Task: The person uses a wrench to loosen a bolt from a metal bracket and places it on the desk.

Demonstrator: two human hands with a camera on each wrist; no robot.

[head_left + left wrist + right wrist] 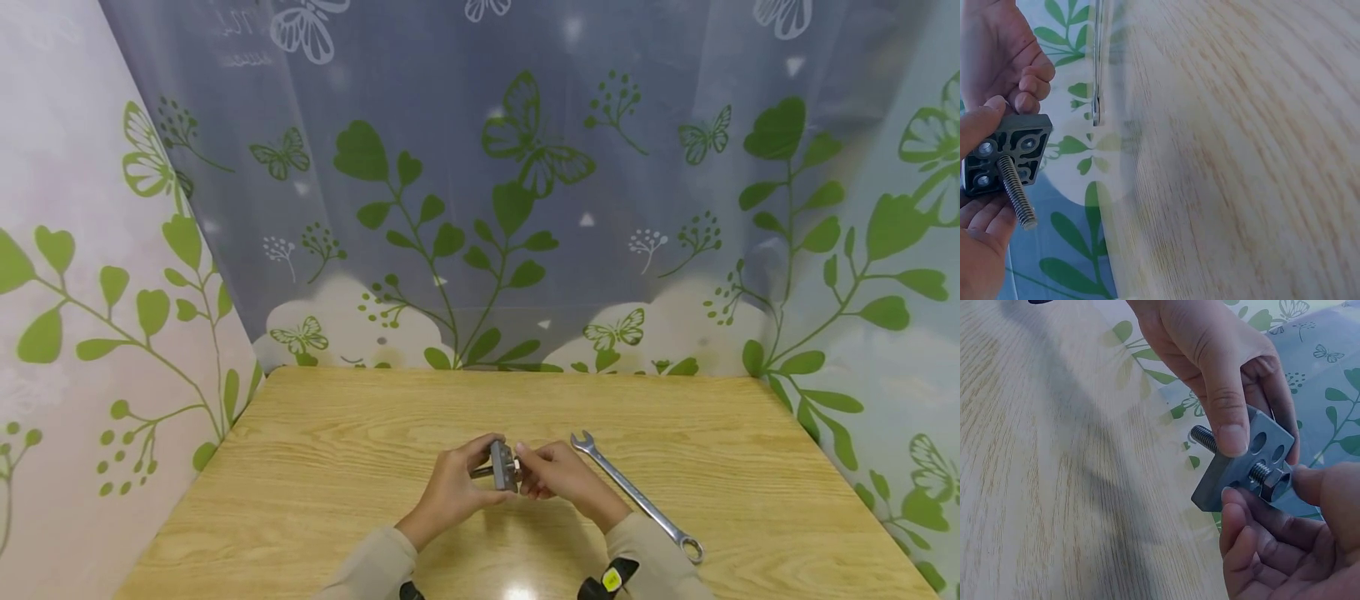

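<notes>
In the head view my left hand (452, 487) holds a grey square plate (502, 466) upright by its edges, thumb on one edge and fingers on the opposite one. A threaded bolt (1017, 192) runs through the plate's middle, its long threaded end sticking out from the ribbed back in the left wrist view. On the other face, the hex bolt head (1276, 485) stands off the plate with some thread showing between. My right hand (564, 475) pinches that head between thumb and curled fingers, fingertips close to the plate. Several round holes surround the bolt.
A combination wrench (637, 495) lies slantwise on the wooden table (360, 417), right of my right hand, open end away from me, ring end near my right sleeve. A curtain (450, 125) printed with leaves and butterflies hangs behind the table and along both sides.
</notes>
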